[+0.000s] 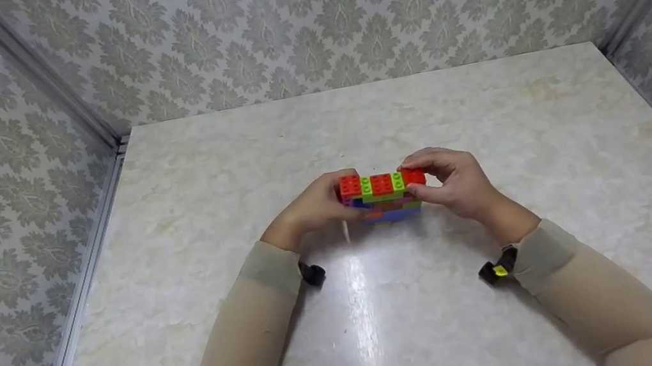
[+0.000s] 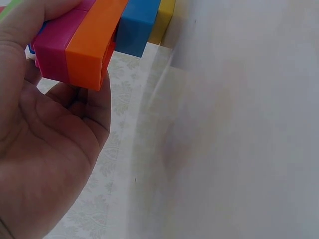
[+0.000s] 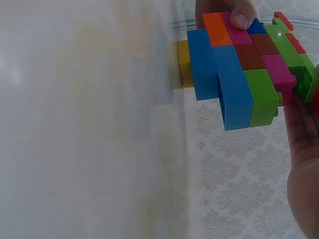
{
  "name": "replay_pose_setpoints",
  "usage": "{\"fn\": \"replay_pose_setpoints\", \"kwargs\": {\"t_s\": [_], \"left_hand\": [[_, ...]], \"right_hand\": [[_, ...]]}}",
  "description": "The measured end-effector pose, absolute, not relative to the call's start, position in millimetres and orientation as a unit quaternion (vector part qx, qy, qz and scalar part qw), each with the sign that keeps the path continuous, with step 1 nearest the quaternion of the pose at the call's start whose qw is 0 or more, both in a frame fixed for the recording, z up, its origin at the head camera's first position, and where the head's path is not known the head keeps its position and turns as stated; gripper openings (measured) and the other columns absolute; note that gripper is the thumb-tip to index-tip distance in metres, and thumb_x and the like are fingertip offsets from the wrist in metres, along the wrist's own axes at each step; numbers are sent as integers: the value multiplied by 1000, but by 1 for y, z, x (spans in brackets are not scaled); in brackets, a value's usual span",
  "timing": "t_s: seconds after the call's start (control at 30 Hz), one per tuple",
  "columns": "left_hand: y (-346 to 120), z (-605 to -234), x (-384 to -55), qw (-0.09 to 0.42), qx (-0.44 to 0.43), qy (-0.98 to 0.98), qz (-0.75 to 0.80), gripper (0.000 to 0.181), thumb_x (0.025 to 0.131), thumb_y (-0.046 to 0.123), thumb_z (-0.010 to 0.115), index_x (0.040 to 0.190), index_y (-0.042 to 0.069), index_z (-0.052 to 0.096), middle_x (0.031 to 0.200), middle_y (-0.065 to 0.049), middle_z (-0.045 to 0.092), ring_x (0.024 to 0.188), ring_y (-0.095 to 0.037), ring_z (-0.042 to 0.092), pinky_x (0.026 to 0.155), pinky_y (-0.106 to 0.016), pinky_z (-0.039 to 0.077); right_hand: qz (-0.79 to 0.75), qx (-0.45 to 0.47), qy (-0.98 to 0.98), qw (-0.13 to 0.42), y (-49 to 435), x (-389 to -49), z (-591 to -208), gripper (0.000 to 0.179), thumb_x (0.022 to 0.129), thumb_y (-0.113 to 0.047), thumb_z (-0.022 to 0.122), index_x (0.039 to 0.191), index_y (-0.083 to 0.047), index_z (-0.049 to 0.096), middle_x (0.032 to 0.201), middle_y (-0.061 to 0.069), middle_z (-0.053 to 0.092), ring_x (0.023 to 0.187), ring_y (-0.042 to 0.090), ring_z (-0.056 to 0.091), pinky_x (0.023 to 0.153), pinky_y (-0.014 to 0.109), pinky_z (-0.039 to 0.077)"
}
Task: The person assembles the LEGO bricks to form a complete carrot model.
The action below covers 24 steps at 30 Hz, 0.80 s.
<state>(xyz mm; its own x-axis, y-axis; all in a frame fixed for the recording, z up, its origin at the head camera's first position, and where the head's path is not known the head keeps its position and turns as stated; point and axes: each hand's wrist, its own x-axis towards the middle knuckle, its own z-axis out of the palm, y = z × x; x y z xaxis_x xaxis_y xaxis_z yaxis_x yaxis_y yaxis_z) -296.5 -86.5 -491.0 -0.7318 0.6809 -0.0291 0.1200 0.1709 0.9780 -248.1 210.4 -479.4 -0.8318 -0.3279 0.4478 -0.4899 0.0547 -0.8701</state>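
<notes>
A wall built of colourful toy building blocks (image 1: 391,205) stands between both hands, with red and lime green bricks along its top. My left hand (image 1: 318,205) grips its left end, thumb across the front. In the left wrist view, the magenta and orange bricks (image 2: 88,47) sit within that grasp. At the upper right end, my right hand (image 1: 459,186) pinches a red brick (image 1: 414,177) between thumb and fingers. Blue bricks (image 3: 233,84) and a yellow brick (image 3: 184,64) form the lower part in the right wrist view. Whether the base touches the table cannot be told.
The pale marbled tabletop (image 1: 184,185) extends around the hands. Patterned wall panels (image 1: 303,31) border it at the back and sides. A black wrist strap device (image 1: 312,274) is on the left wrist, another black device (image 1: 490,273) on the right.
</notes>
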Motion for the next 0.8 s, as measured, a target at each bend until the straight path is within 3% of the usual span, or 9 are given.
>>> {"fn": "replay_pose_setpoints", "kwargs": {"t_s": [0.13, 0.3, 0.5, 0.8], "left_hand": [[-87, -491, -296, 241, 271, 728, 581, 36, 91, 1, 88, 124, 10, 76, 119, -3, 83, 105, -15, 75, 99, -30, 63], [-87, -489, -295, 238, 270, 732, 579, 37, 92, 4, 89, 126, 10, 75, 122, -3, 83, 108, -15, 75, 103, -30, 62], [-88, -490, -296, 237, 272, 733, 576, 36, 93, 7, 89, 126, 11, 76, 123, -4, 83, 110, -15, 75, 105, -31, 61], [-89, -490, -296, 240, 271, 734, 575, 39, 93, 6, 90, 129, 11, 76, 123, -4, 82, 110, -17, 75, 105, -32, 62]], "right_hand": [[631, 277, -722, 62, 211, -247, -478, 32, 92, 18, 79, 123, 8, 81, 124, 7, 82, 121, 11, 75, 103, 25, 63], [605, 284, -741, 63, 212, -247, -476, 33, 95, 14, 80, 126, 5, 82, 126, 7, 82, 121, 9, 75, 104, 24, 63], [533, 340, -767, 109, 217, -250, -476, 36, 93, 11, 84, 127, -2, 84, 127, 24, 81, 123, 3, 74, 101, 20, 62], [486, 381, -774, 140, 220, -255, -478, 44, 87, 11, 91, 128, -3, 85, 126, 22, 82, 124, 0, 73, 100, 15, 60]]}}
